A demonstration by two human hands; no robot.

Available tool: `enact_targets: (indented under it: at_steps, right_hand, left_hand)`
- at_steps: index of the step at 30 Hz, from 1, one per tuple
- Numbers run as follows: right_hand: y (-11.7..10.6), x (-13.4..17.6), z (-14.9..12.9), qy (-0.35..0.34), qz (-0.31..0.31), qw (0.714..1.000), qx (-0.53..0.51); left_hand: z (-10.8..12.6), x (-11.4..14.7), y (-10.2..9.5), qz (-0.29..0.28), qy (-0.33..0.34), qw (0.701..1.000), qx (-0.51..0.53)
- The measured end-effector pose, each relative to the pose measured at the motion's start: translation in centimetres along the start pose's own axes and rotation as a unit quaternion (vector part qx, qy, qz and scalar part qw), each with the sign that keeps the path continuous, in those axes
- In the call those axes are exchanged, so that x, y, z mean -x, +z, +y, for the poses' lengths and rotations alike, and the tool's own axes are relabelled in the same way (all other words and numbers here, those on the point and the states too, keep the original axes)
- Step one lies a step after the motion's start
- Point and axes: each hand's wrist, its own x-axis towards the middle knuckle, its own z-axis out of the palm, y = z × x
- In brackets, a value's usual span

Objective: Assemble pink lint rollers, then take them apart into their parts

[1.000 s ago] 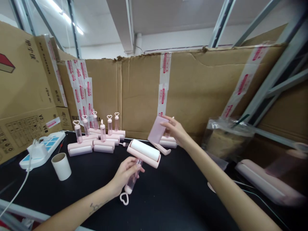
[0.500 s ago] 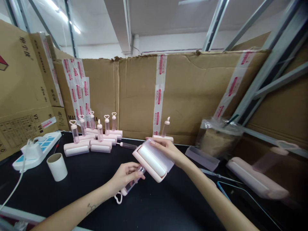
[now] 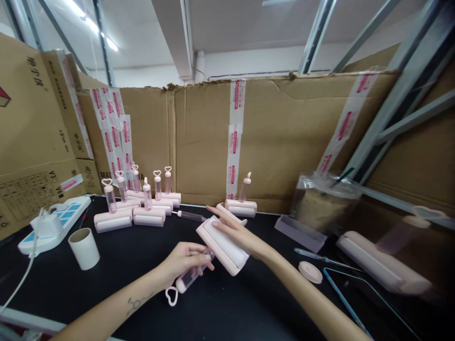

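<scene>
A pale pink lint roller with a white roll in its head and a clear tube handle ending in a heart-shaped loop (image 3: 213, 253) is held just above the black tabletop (image 3: 249, 303), near the middle of the scene. The left hand (image 3: 185, 262) is curled around the clear handle, thumb and fingers closed on it just below the roller head, with the heart loop hanging free on the near side. The right hand (image 3: 236, 232) lies flat and open on top of the roller head, fingers stretched out to the left and pressing on the pink cover; it grips nothing.

Just beyond the right hand stands another pink roller with an upright clear handle (image 3: 241, 201), near the far cardboard wall (image 3: 284, 137). To the far left a cluster of the same pink rollers standing upright (image 3: 137, 203) is grouped on the table, and a loose clear tube handle (image 3: 190, 216) lies between that group and the hands. A bare cardboard tube core (image 3: 84, 248) stands at the near left, beside a white power strip with blue switches (image 3: 53, 222). To the right lie a pale purple plastic tray (image 3: 298, 233), a small round pinkish disc (image 3: 310, 272), and a clear plastic bag (image 3: 327, 201) against the wall. A large pink roller (image 3: 382, 263) lies blurred at the far right.
</scene>
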Motion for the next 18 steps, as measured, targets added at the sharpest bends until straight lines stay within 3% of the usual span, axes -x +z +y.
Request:
enact_targets:
  at_steps: [6,9,14,18]
  right_hand:
    - [-3.4,0.6,0.3,-0.006,-0.231,0.973,-0.026]
    - [-3.8,0.4,1.0,-0.013,-0.255,0.963,-0.087]
    - [-2.8,-0.2,3.1,0.003,-0.183,0.97,-0.157]
    - [-2.2,-1.6,4.4,-0.017,-0.06,0.981,-0.182]
  left_hand:
    - [0.8,-0.3,-1.9,-0.19,-0.103,0.973,0.085]
    - [1.2,-0.2,-2.4,-0.211,-0.135,0.951,0.182]
    - [2.7,0.0,-2.6,-0.126,-0.037,0.933,0.335]
    - [2.6,-0.6,-3.3,0.02,0.062,0.951,0.302]
